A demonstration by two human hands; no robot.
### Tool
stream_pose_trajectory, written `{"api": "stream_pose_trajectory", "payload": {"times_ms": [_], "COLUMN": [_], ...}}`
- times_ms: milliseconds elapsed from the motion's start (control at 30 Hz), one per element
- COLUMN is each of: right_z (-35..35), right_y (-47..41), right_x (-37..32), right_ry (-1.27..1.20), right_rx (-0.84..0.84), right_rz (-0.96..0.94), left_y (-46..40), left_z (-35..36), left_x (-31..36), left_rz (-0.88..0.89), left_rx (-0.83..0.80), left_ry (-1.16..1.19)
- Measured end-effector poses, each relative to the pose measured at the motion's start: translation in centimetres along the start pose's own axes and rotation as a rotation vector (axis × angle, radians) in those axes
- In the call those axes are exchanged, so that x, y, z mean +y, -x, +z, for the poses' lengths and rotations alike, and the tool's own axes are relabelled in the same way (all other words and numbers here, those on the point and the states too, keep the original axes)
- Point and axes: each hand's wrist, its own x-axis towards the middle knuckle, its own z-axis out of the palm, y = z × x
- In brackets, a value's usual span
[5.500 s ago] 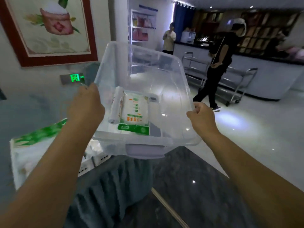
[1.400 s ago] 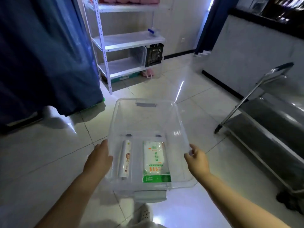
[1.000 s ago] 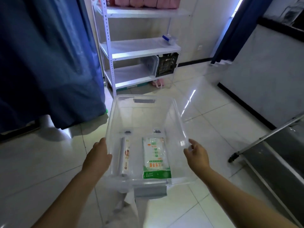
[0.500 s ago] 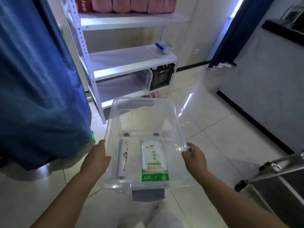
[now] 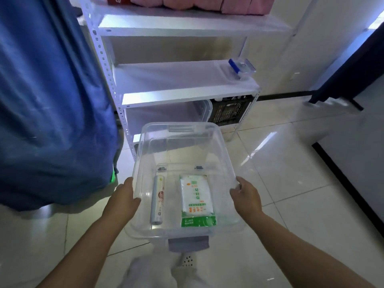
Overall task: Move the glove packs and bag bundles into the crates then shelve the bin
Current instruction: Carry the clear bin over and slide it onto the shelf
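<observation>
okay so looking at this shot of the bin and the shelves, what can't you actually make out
Head view, the only one:
- Print on the pack and roll in the bin: too small.
- Black crate contents: hidden under the middle shelf.
- Pink bundles: cut off by the top edge.
- Left hand and right hand fingertips: hidden by their backs.

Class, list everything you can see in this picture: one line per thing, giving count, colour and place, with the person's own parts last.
Bin: one, clear, held over the floor.
Bag roll: one, pale grey, left inside the bin.
Pack: one, white and green, right inside the bin.
Shelf unit: one, white, ahead.
Crate: one, black, low shelf, right.
Pink packs: several, top shelf.
Small box: one, clear and blue, middle shelf.
Curtain: one, blue, left.
Left hand: bin's left wall.
Right hand: bin's right wall.
</observation>
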Motion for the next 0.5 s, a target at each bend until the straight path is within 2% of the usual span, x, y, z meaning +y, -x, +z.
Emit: {"api": "stream_pose_trajectory", "payload": {"times_ms": [200, 500], "right_z": [1.4, 6.6], "right_y": [-9.4, -21.2], "right_x": [-2.1, -7.2], "right_ry": [0.057, 0.081], "right_rx": [-0.09, -0.175], "right_rz": [-0.058, -0.022], "left_y": [-6.3, -18.6], "left_z": [1.1, -0.5], "left_x": [2.0, 3.4], "left_rz": [-0.095, -0.157], "left_rx": [0.027, -0.01], "left_ry": [0.027, 0.03]}}
